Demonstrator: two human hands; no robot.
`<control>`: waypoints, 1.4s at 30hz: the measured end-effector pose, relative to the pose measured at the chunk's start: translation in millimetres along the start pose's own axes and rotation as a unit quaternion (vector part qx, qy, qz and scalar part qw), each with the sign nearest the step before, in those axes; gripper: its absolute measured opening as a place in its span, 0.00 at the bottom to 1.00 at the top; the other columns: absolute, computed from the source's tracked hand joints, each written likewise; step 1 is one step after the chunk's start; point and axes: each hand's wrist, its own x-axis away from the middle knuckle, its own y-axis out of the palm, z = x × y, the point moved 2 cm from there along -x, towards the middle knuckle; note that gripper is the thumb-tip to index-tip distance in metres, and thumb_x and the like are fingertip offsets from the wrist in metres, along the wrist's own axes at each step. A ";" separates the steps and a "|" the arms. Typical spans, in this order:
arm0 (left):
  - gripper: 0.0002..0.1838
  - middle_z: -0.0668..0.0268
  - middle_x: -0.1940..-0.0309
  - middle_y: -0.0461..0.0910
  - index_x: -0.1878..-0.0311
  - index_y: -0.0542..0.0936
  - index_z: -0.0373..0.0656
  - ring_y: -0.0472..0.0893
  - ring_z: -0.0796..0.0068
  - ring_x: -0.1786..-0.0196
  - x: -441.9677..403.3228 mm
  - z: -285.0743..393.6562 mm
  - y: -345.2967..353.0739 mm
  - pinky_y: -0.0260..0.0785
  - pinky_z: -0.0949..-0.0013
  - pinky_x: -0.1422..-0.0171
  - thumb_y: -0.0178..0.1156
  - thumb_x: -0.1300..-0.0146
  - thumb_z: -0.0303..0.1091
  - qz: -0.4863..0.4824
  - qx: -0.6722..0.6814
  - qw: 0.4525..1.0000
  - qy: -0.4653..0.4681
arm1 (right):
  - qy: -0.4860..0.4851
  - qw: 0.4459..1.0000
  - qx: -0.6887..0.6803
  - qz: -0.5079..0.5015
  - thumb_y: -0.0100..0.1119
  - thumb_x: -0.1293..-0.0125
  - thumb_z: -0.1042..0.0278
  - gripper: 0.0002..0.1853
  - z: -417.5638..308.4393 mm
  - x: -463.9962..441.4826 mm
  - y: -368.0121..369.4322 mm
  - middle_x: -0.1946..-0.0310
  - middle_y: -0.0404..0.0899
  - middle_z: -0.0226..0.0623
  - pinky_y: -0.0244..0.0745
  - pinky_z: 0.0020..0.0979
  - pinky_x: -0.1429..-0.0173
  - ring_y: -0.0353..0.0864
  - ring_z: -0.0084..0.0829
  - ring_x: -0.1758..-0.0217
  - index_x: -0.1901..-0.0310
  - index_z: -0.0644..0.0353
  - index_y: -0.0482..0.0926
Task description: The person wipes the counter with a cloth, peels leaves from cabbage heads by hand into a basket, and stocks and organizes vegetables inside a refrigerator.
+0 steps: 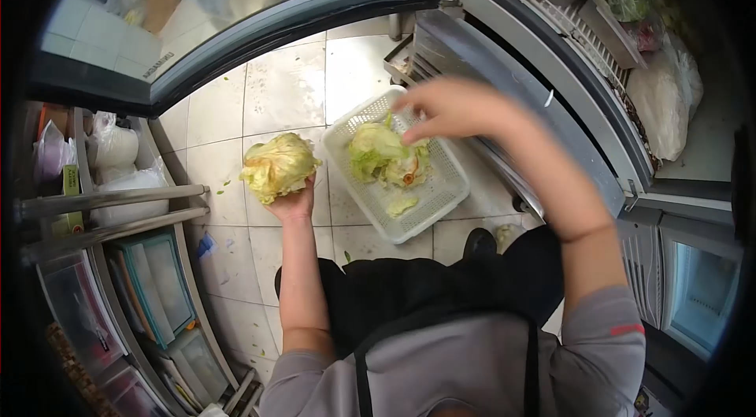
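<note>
A head of lettuce [277,166], pale green with yellowed and browned outer leaves, rests in my left hand [298,201], whose fingers are mostly hidden beneath it. To its right on the floor stands a white perforated plastic basket [450,211]. Inside it lie a greener lettuce [373,151] and another lettuce piece [408,171] with a reddish-brown cut stem showing. A loose lettuce leaf [402,206] sits near the basket's front end. Over the far right part of the basket hovers my right hand [450,108], slightly blurred, thumb and fingers apart, with nothing visible in it.
A glass door [291,31] stands open across the top. At right, a fridge shelf [583,31] carries a metal pot and bagged food above a steel drawer front [504,94]. Shelving with containers [153,283] lines the left. Leaf scraps dot the tiled floor [287,94].
</note>
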 end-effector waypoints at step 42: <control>0.30 0.65 0.40 0.66 0.39 0.66 0.55 0.66 0.60 0.39 -0.5 59.4 -30.2 0.60 0.49 0.40 0.43 0.41 0.60 -0.006 0.041 0.999 -0.003 | 0.249 0.967 -0.046 0.001 0.70 0.61 0.44 0.45 125.8 -231.8 244.8 0.46 0.69 0.50 0.68 0.38 0.44 0.71 0.46 0.45 0.41 0.55 0.62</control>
